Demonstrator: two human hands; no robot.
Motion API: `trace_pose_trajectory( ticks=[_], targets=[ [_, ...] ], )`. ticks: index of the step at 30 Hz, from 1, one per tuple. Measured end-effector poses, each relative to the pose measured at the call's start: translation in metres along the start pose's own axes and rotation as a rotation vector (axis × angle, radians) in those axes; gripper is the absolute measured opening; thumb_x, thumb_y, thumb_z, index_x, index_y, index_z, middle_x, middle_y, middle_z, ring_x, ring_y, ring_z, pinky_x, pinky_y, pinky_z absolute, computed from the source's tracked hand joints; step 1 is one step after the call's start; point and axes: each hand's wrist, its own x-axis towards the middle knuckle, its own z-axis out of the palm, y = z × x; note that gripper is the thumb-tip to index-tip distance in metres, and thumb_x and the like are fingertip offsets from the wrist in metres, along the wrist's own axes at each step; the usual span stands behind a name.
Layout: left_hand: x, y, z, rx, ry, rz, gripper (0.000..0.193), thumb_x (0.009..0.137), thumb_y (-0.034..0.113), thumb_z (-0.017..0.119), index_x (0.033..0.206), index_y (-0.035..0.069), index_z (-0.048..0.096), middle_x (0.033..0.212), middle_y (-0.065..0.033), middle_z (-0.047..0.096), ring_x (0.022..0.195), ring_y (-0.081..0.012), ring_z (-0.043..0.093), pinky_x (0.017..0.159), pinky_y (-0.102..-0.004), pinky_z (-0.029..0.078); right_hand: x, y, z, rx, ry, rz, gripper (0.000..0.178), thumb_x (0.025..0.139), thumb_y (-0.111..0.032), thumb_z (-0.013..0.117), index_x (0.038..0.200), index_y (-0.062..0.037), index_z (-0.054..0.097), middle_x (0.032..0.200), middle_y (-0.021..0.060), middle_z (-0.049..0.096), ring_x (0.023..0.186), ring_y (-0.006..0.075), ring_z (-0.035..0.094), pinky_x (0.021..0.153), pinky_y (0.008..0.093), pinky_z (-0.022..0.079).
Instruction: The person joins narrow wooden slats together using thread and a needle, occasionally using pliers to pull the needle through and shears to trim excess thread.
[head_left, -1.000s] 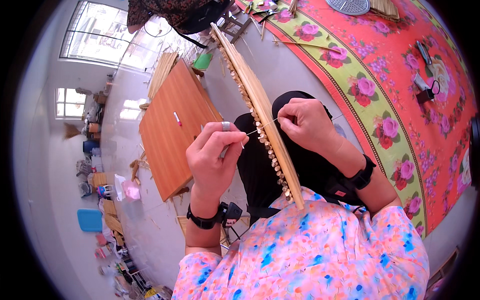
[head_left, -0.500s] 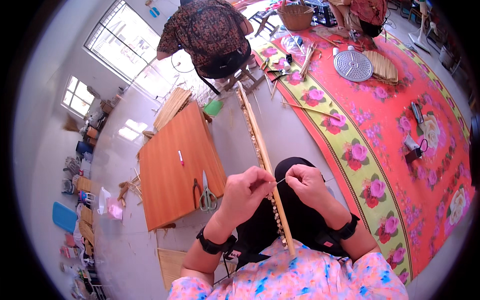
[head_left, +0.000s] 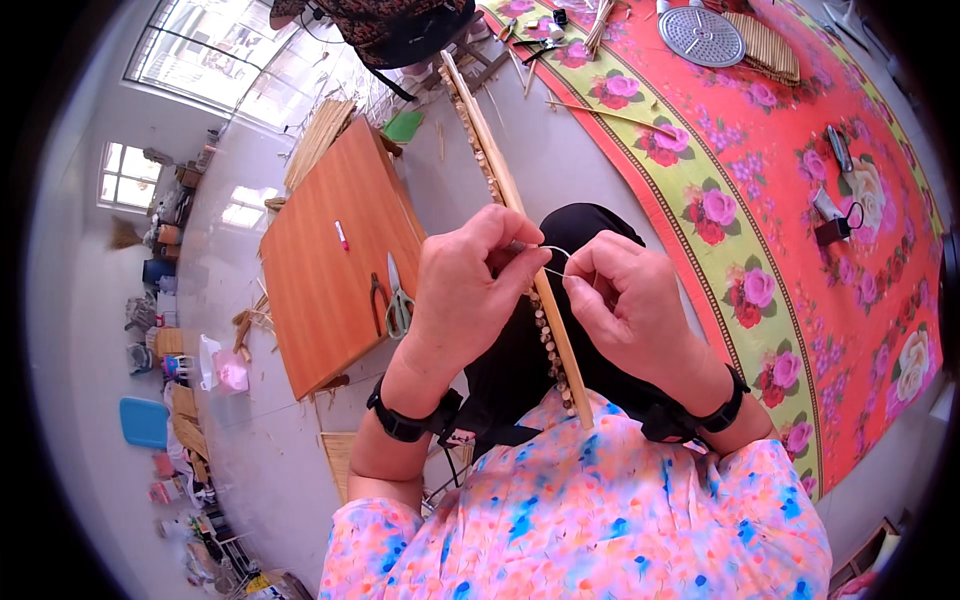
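A long pale wooden strip (head_left: 567,358) runs from my lap away toward the far seat, with a row of small round brownish pieces (head_left: 544,335) along its left edge. My left hand (head_left: 465,285) is closed over the strip, thumb and forefinger pinching a thin pale cord (head_left: 560,249). Just to the right, my right hand (head_left: 640,300) has its fingers curled and pinches the same cord. Between the two hands the cord bends in a small loop. My left fingers hide the spot where the cord meets the strip.
At left stands a low wooden table (head_left: 335,240) bearing scissors (head_left: 398,300), pliers (head_left: 378,303) and a marker (head_left: 341,235). A red floral mat (head_left: 760,230) covers the floor at right, holding a round metal disc (head_left: 700,37). Ahead, a person (head_left: 400,30) sits.
The view has tilted down, so things sit higher in it. My hands have come closer to me, and the cord between them now bows into a loop instead of running straight.
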Motion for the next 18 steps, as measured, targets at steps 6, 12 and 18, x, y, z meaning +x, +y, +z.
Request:
trace_pose_trajectory(
  ticks=[6,12,18],
  targets=[
    [-0.001,0.004,-0.005,0.145,-0.079,0.164,0.007,0.079,0.003,0.07,0.086,0.003,0.067,0.075,-0.0092,0.066,0.065,-0.0223,0.066,0.058,-0.0296,0.051,0.005,-0.003,0.002,0.019,0.018,0.006,0.007,0.079,-0.004,0.062,0.077,0.0018,0.059,0.068,0.0109,0.054,0.053,0.021,0.056,0.049,0.0314,0.043],
    [-0.002,0.005,-0.009,0.247,-0.135,0.284,0.01,0.078,0.001,0.069,0.088,0.002,0.068,0.076,-0.0101,0.065,0.066,-0.0239,0.064,0.058,-0.0306,0.05,0.006,-0.002,0.005,0.027,0.019,-0.006,0.008,0.078,-0.004,0.063,0.075,0.0019,0.059,0.067,0.0102,0.055,0.052,0.0196,0.056,0.049,0.0301,0.043],
    [-0.001,0.006,-0.013,0.161,-0.205,0.196,0.013,0.077,-0.006,0.069,0.09,-0.004,0.068,0.08,-0.009,0.067,0.067,-0.0142,0.064,0.058,-0.0244,0.049,0.011,-0.001,0.003,0.097,0.02,0.027,0.009,0.078,-0.005,0.065,0.076,0.0024,0.06,0.067,0.0095,0.057,0.052,0.0163,0.056,0.048,0.0285,0.043]
  ],
)
